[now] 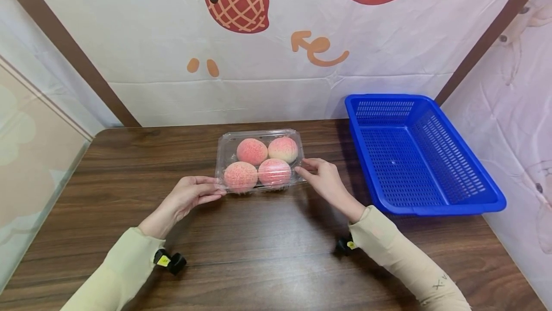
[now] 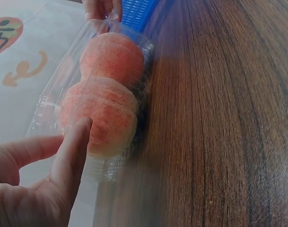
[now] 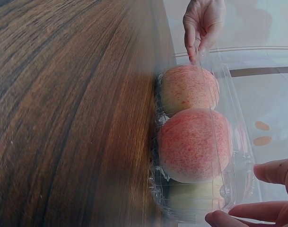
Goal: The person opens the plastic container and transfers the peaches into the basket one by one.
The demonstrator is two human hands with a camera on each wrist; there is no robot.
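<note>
Pinching the clear box (image 1: 226,152) near the back edge of the counter (image 1: 258,248): left grip (image 1: 188,196) at its near-left corner, right grip (image 1: 326,182) on its right end. Probably lightish, but that plastic looks flexy, slick; peaches (image 1: 241,176) could bruise, so I'd hold low, gently.

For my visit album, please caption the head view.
Left hand and right hand hold a clear box of four peaches, with a blue basket to their right.

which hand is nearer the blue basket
Right. The right hand is at the right edge of the clear container, a short gap left of the blue basket; the left hand is at the container's left front corner, farther away.
</note>
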